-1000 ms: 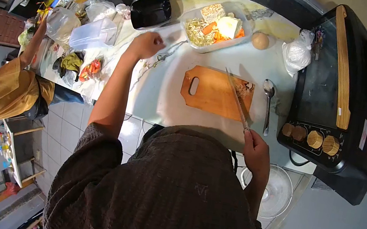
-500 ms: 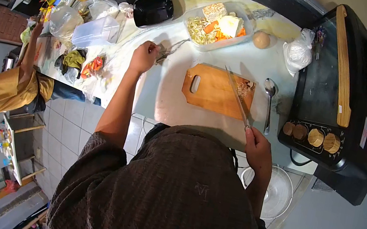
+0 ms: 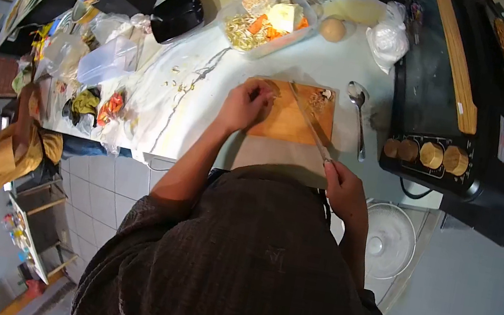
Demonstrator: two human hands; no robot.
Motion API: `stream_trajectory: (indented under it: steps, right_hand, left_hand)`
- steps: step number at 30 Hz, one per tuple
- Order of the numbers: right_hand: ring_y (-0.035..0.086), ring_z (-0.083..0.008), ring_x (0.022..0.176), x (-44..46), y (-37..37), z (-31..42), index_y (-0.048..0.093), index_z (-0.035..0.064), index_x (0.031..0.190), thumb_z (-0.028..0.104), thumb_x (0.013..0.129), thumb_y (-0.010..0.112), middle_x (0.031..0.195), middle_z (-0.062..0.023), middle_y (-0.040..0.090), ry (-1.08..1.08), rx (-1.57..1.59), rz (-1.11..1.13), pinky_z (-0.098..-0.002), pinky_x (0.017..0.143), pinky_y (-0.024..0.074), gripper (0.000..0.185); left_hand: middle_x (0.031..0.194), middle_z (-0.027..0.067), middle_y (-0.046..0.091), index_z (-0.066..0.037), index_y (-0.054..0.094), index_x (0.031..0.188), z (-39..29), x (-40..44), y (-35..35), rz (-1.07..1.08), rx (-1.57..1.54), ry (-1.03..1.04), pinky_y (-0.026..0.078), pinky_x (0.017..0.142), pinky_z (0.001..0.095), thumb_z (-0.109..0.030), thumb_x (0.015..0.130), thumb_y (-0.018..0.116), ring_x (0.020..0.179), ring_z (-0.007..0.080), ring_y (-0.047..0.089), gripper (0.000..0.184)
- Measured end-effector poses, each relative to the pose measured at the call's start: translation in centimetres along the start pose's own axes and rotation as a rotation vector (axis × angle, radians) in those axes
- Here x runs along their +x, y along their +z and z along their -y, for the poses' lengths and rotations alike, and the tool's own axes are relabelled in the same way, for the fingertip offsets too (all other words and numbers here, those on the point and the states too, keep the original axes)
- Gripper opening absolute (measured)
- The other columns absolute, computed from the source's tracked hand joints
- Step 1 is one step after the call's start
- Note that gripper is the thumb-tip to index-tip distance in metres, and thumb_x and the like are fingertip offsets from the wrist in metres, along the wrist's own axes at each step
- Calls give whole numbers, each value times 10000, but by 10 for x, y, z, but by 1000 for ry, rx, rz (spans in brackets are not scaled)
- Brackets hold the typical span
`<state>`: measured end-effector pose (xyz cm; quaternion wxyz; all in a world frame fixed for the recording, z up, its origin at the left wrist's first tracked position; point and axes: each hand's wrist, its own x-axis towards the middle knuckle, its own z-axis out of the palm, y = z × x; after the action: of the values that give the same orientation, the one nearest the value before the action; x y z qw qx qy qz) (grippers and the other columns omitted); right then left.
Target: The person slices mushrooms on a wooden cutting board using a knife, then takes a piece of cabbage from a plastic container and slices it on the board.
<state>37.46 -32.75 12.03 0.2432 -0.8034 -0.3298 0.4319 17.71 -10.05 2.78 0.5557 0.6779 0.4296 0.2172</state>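
My right hand [image 3: 345,193] is closed round the handle of a knife [image 3: 309,122], whose blade slants across the wooden cutting board [image 3: 284,123]. Over the board's left end is my left hand [image 3: 246,104], its fingers curled together; anything between them is too small or hidden to make out. Brown chopped bits [image 3: 320,102] lie at the board's upper right, beyond the blade. To the right of the board rests a metal spoon [image 3: 361,113]. Behind it stands a clear plastic container [image 3: 259,52] with bean sprouts, orange pieces, a white block and a pale grainy block.
An egg [image 3: 333,29] and a knotted bag of white powder [image 3: 388,41] sit at the back. On the right is a black stove [image 3: 432,132] with wooden knobs. Small yellowish bits [image 3: 179,82] and plastic bags lie leftward. At far left stands a person in yellow [image 3: 9,155].
My left hand has moved right, from the counter to over the board's left end. The knife remains in my right hand. The whole view has shifted, with the counter's things appearing further left.
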Motion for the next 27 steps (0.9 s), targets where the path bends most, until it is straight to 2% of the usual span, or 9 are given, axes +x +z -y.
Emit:
stream_trajectory:
  steps: [2, 4, 5, 7, 19, 21, 22, 25, 27]
  right_hand:
    - [703, -403, 905, -1, 3, -3, 678, 27, 1096, 341, 1020, 545, 918, -252, 692, -6, 21, 9, -427, 767, 516, 349]
    - [692, -423, 904, -2, 6, -4, 677, 27, 1081, 336, 1017, 553, 911, -256, 686, -18, 37, 26, -437, 760, 514, 340]
    - [678, -442, 913, -2, 8, -4, 678, 26, 1077, 341, 1017, 553, 914, -260, 685, -29, 12, 22, -446, 763, 513, 343]
    - [664, -460, 921, -2, 11, -4, 679, 26, 1073, 345, 1017, 552, 917, -263, 683, -35, -11, 20, -455, 765, 513, 347]
    - [635, -491, 915, -1, 18, 1, 667, 19, 1069, 335, 1027, 538, 905, -280, 666, -72, 0, 40, -495, 749, 497, 344]
    - [633, -242, 708, 0, 21, -5, 660, 19, 1152, 351, 1031, 540, 768, -203, 646, -88, -26, 30, -373, 693, 485, 373]
    - [633, -242, 708, 0, 20, -3, 660, 19, 1152, 351, 1031, 540, 768, -203, 646, -86, -26, 30, -373, 693, 485, 373]
    - [627, -257, 700, -2, 17, 4, 656, 17, 1143, 344, 1032, 536, 767, -202, 645, -49, -3, 52, -372, 697, 483, 366]
    - [632, -494, 918, -2, 18, 5, 664, 18, 1063, 336, 1031, 535, 909, -280, 671, -66, 9, 37, -493, 749, 497, 345]
  left_hand:
    - [884, 74, 704, 1, 682, 1042, -2, -5, 14, 12, 111, 43, 521, 729, 303, -135, 980, 650, 789, 136, 644, 152]
    - [884, 180, 693, -6, 679, 980, -3, -8, 22, -86, 265, 238, 530, 718, 396, -65, 912, 669, 805, 329, 675, 91]
    - [884, 180, 693, -6, 679, 980, -4, -8, 23, -78, 265, 236, 530, 718, 396, -65, 912, 669, 805, 329, 675, 91]
    - [897, 190, 690, -10, 691, 953, -7, -8, 23, -114, 310, 326, 528, 725, 431, -51, 886, 678, 820, 382, 656, 80]
    - [838, 163, 692, -28, 711, 887, -3, -7, 19, -135, 321, 330, 535, 690, 412, -51, 852, 706, 762, 349, 668, 43]
    - [839, 168, 691, -25, 709, 885, -5, -8, 20, -134, 319, 306, 536, 693, 411, -51, 849, 704, 764, 351, 670, 44]
    - [840, 173, 691, -22, 708, 882, -6, -8, 20, -137, 317, 282, 537, 696, 410, -50, 847, 703, 767, 353, 671, 46]
    - [859, 174, 698, -17, 707, 886, -6, -8, 21, -141, 324, 260, 540, 705, 413, -50, 845, 702, 783, 359, 676, 54]
    - [866, 174, 701, -15, 708, 892, -8, -8, 18, -131, 321, 278, 541, 710, 413, -52, 845, 702, 790, 360, 678, 60]
